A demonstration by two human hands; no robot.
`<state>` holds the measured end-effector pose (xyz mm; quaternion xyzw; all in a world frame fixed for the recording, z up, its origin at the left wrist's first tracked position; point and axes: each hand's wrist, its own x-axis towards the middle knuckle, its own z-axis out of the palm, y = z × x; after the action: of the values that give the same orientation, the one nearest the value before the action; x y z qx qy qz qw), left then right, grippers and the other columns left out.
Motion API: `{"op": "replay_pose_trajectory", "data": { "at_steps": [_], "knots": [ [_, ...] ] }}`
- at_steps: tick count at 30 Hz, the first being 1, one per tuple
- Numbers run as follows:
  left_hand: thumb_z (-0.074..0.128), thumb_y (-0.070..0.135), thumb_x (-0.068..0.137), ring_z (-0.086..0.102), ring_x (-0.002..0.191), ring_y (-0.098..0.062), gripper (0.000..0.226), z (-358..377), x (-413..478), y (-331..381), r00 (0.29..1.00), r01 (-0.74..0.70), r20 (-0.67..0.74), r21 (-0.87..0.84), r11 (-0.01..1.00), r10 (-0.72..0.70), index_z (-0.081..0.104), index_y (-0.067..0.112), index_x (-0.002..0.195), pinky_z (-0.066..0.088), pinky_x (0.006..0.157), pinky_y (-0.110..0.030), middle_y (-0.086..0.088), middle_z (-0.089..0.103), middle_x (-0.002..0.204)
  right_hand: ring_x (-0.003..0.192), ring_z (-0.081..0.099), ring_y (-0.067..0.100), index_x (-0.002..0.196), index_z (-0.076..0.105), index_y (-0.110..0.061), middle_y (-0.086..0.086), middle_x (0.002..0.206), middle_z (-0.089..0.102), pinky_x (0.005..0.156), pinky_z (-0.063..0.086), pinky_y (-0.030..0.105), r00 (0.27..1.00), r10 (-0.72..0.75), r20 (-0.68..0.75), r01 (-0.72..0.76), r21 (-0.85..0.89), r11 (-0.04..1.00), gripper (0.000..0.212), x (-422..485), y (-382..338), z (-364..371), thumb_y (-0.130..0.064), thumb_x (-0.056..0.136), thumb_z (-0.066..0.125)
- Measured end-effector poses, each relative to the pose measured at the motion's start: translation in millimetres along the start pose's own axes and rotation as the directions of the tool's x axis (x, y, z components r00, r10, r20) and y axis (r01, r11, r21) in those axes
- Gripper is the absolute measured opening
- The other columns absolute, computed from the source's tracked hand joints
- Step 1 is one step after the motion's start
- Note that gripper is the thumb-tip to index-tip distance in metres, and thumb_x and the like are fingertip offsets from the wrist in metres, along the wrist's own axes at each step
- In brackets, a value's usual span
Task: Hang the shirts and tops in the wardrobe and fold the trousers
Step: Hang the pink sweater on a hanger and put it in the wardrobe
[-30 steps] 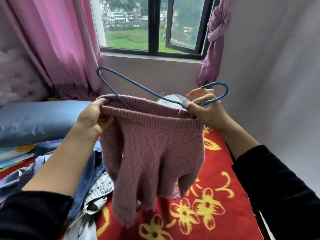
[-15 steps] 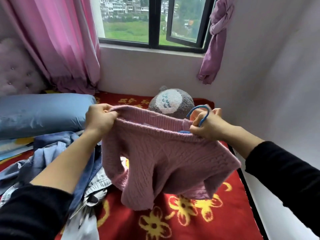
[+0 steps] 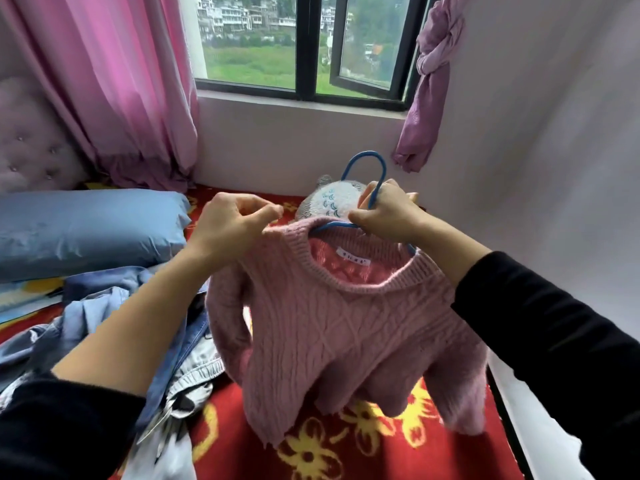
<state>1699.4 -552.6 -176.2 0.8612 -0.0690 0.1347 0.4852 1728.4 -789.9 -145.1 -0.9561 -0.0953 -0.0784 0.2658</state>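
While right hand (image 3: 384, 218) grips hanger (image 3: 363, 153), left hand (image 3: 228, 225) pinches sweater (image 3: 329, 323); hem (image 3: 273, 436) below.

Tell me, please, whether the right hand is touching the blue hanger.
Touching. The head view shows the right hand curled round the blue hanger just below its hook, above the pink sweater's collar.

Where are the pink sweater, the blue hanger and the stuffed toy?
pink sweater (image 3: 332, 327): head view, on its cable-knit front.
blue hanger (image 3: 365, 153): head view, top of its hook.
stuffed toy (image 3: 329, 199): head view, on its white patch.
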Motion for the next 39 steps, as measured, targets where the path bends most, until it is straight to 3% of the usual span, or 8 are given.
{"op": "replay_pose_trajectory", "data": {
  "at_steps": [5, 12, 18, 21, 25, 28, 33, 39],
  "knots": [
    [0.040, 0.069, 0.070, 0.058, 0.101, -0.022, 0.065, -5.5, -2.0, -32.4, 0.971, -0.202, 0.198, 0.387, 0.899, 0.133, 0.065, 0.028, 0.114, 0.044, 0.094, -0.041, -0.001, 0.064, 0.104, 0.086, 0.045, 0.016, 0.049, 0.054, -0.013, -0.007, 0.061, 0.051, 0.102, 0.033, 0.046, 0.998, -0.042, 0.039, 0.041, 0.031, 0.999, 0.040, -9.7, -16.7, -10.3, -0.029, 0.084, 0.065],
    [0.051, 0.032, 0.091, 0.056, 0.089, 0.010, 0.027, -27.3, -10.1, -26.4, 0.929, -0.362, 0.002, 0.196, 0.911, 0.369, 0.070, 0.020, 0.107, 0.040, 0.082, -0.009, 0.014, 0.065, 0.094, 0.075, 0.052, 0.010, 0.055, 0.065, -0.009, -0.003, 0.084, 0.056, 0.081, 0.049, 0.047, 0.991, -0.091, 0.096, 0.077, 0.143, 0.987, 0.053, -13.4, -37.4, -44.5, -0.059, 0.073, 0.070],
    [0.049, 0.035, 0.094, 0.059, 0.085, 0.003, 0.028, -83.9, -60.5, -11.2, 0.894, -0.291, -0.261, 0.283, 0.914, 0.365, 0.072, 0.020, 0.099, 0.039, 0.077, -0.007, 0.043, 0.060, 0.083, 0.082, 0.052, 0.022, 0.085, 0.070, 0.005, 0.023, 0.100, 0.057, 0.085, 0.047, 0.049, 0.940, -0.303, 0.154, 0.281, 0.149, 0.948, 0.056, -42.5, -89.1, -57.7, -0.051, 0.083, 0.063],
    [0.047, 0.040, 0.094, 0.056, 0.080, 0.003, 0.028, -112.2, -91.8, 0.8, 0.862, -0.225, -0.380, 0.303, 0.926, 0.334, 0.069, 0.023, 0.097, 0.039, 0.071, -0.009, 0.029, 0.064, 0.078, 0.081, 0.056, 0.034, 0.092, 0.068, 0.007, 0.031, 0.103, 0.061, 0.079, 0.048, 0.047, 0.907, -0.393, 0.149, 0.365, 0.187, 0.912, 0.056, -55.6, -122.3, -62.7, -0.048, 0.086, 0.062],
    [0.044, 0.043, 0.093, 0.056, 0.080, 0.002, 0.023, -154.2, -147.7, 23.3, 0.810, -0.136, -0.494, 0.365, 0.921, 0.316, 0.065, 0.033, 0.093, 0.040, 0.071, -0.019, 0.019, 0.064, 0.081, 0.070, 0.054, 0.025, 0.081, 0.066, -0.001, 0.012, 0.075, 0.060, 0.069, 0.046, 0.043, 0.827, -0.524, 0.204, 0.465, 0.275, 0.841, 0.043, -78.6, -170.7, -65.4, -0.044, 0.085, 0.066],
    [0.044, 0.044, 0.092, 0.060, 0.082, -0.009, 0.020, -184.9, -195.6, 28.9, 0.812, -0.032, -0.515, 0.429, 0.903, 0.273, 0.062, 0.036, 0.095, 0.043, 0.074, -0.028, 0.006, 0.069, 0.086, 0.074, 0.061, 0.025, 0.086, 0.068, 0.002, 0.016, 0.082, 0.070, 0.073, 0.054, 0.046, 0.772, -0.592, 0.231, 0.509, 0.331, 0.794, 0.041, -94.5, -208.9, -55.7, -0.039, 0.084, 0.069],
    [0.037, 0.061, 0.087, 0.061, 0.082, -0.009, 0.033, -235.8, -283.7, 28.2, 0.830, 0.140, -0.530, 0.498, 0.856, 0.172, 0.057, 0.038, 0.100, 0.046, 0.074, -0.030, 0.013, 0.065, 0.085, 0.052, 0.053, 0.010, 0.080, 0.068, 0.002, 0.006, 0.063, 0.063, 0.042, 0.039, 0.013, 0.652, -0.701, 0.288, 0.596, 0.375, 0.710, 0.042, -138.1, -281.8, -29.9, -0.040, 0.081, 0.072],
    [0.040, 0.062, 0.089, 0.062, 0.093, -0.004, 0.033, -310.1, -390.5, 16.9, 0.791, 0.316, -0.609, 0.488, 0.814, 0.058, 0.060, 0.040, 0.104, 0.047, 0.080, -0.028, 0.015, 0.068, 0.098, 0.057, 0.041, 0.016, 0.091, 0.065, 0.011, 0.008, 0.068, 0.048, 0.050, 0.034, 0.026, 0.500, -0.795, 0.343, 0.673, 0.425, 0.606, 0.054, -196.6, -386.1, 13.0, -0.041, 0.078, 0.075]
  ]
}}
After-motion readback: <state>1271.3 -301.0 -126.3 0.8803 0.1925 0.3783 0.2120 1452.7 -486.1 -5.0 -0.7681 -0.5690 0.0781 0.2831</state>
